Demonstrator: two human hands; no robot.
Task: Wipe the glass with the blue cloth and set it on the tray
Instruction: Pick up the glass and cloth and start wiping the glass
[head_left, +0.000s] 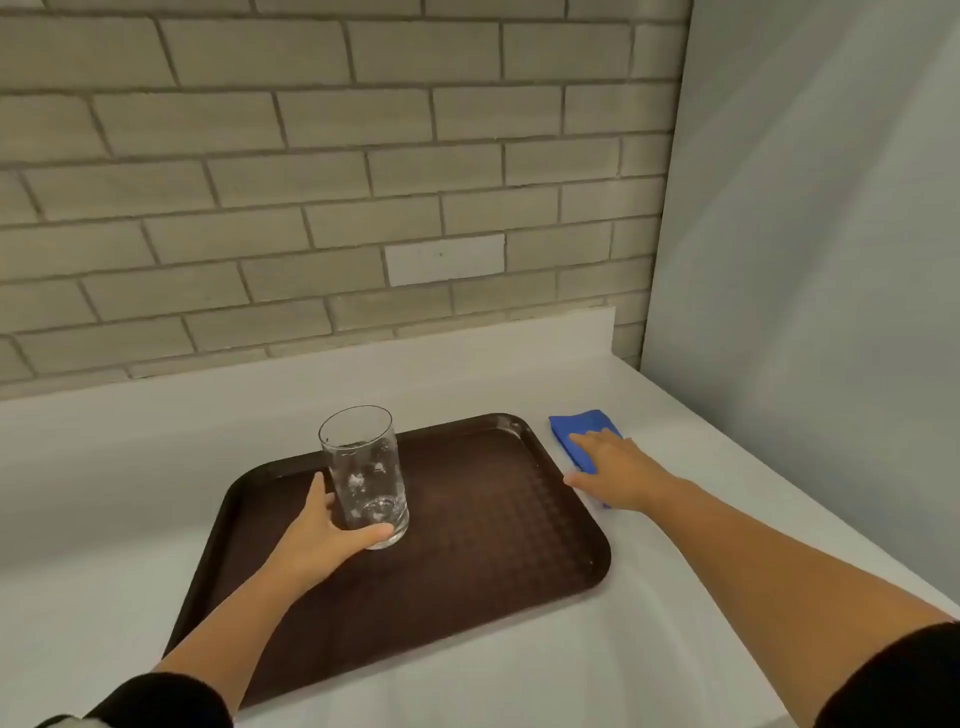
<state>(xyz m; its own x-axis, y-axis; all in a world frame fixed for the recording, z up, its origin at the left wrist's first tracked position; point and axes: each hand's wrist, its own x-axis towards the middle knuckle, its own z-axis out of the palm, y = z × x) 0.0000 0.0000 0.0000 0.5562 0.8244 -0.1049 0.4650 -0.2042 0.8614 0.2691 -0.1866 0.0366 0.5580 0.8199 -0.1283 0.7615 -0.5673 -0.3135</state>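
A tall clear glass (363, 467) stands upright on the brown tray (493, 519), toward its left half. My left hand (327, 535) wraps around the lower part of the glass, thumb in front and fingers behind. A folded blue cloth (576, 431) lies on the white counter just right of the tray's far right corner. My right hand (618, 467) rests flat on top of the cloth with fingers spread, covering its near part.
The white counter (130, 467) runs back to a low white backsplash and a grey brick wall (311, 182). A pale plain wall (805, 260) closes the right side, close to the cloth.
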